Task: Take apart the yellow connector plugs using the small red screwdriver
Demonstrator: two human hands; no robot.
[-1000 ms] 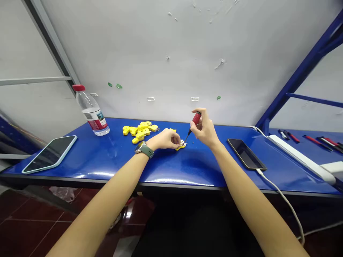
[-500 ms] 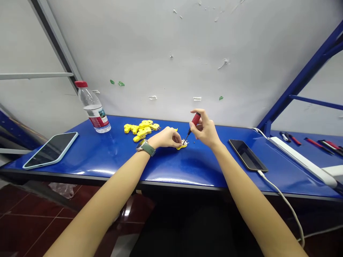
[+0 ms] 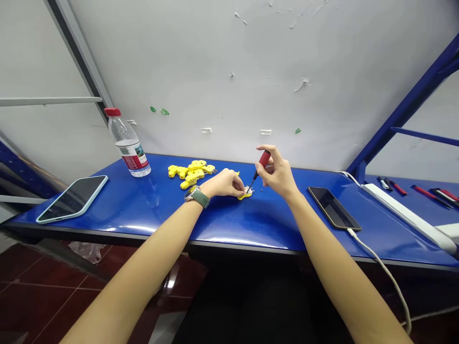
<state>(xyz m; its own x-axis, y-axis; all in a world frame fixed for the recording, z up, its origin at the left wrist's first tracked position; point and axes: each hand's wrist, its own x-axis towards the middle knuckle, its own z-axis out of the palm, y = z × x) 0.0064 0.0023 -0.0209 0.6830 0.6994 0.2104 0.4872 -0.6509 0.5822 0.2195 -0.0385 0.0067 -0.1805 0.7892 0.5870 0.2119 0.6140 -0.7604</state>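
Note:
My left hand (image 3: pixel 225 183), with a green-strapped watch on its wrist, pinches a small yellow plastic part (image 3: pixel 246 195) and holds it down on the blue bench (image 3: pixel 150 210). My right hand (image 3: pixel 278 173) grips a small red-handled screwdriver (image 3: pixel 261 164) by its handle, fingers wrapped round the top. The dark tip slants down onto the yellow part. A pile of several more yellow parts (image 3: pixel 191 172) lies behind my left hand.
A water bottle (image 3: pixel 127 143) with a red cap stands at the back left. A tablet (image 3: pixel 73 198) lies at the bench's left end. A phone (image 3: pixel 334 208) on a white cable lies right of my hands. A white power strip (image 3: pixel 409 217) and several pens (image 3: pixel 425 191) are at far right.
Both hands keep their grip and place on the part. The view has shifted slightly, so everything sits a little further right in frame.

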